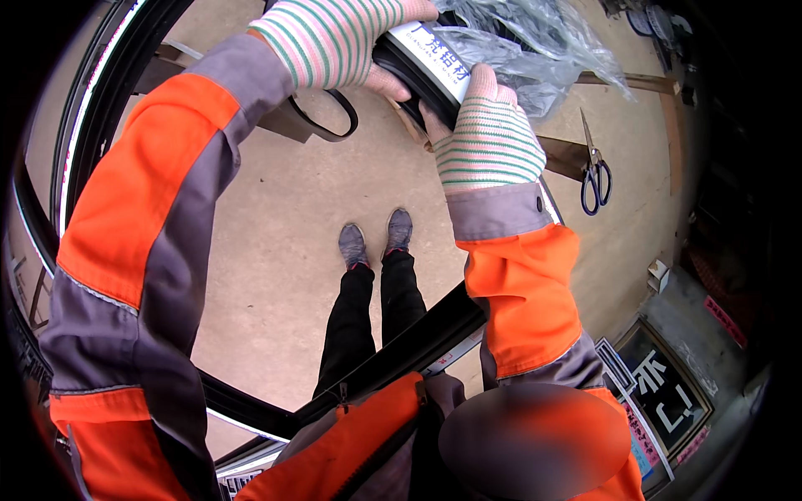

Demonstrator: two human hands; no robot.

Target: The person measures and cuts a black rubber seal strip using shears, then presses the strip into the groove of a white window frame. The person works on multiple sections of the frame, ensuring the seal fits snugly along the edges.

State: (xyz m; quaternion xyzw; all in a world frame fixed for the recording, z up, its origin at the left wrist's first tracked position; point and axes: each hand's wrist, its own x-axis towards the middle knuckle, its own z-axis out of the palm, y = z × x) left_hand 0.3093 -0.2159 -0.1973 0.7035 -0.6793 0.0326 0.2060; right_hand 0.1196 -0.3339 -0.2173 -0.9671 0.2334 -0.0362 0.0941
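Note:
Both my hands wear striped knit gloves, and my sleeves are orange and grey. My left hand (338, 37) grips the top of a black frame bar with a white label strip (430, 63) at the upper middle. My right hand (484, 134) holds the same bar from below and to the right. A thin black rubber strip (330, 125) loops down from under my left hand. Crumpled clear plastic wrap (535, 50) hangs around the bar beyond my hands.
Blue-handled scissors (595, 171) lie on a wooden plank at the right. A long black frame bar (409, 346) crosses in front of my legs and grey shoes (376, 238). Curved black frame edges run along the left. Signs and boxes sit at the lower right on the concrete floor.

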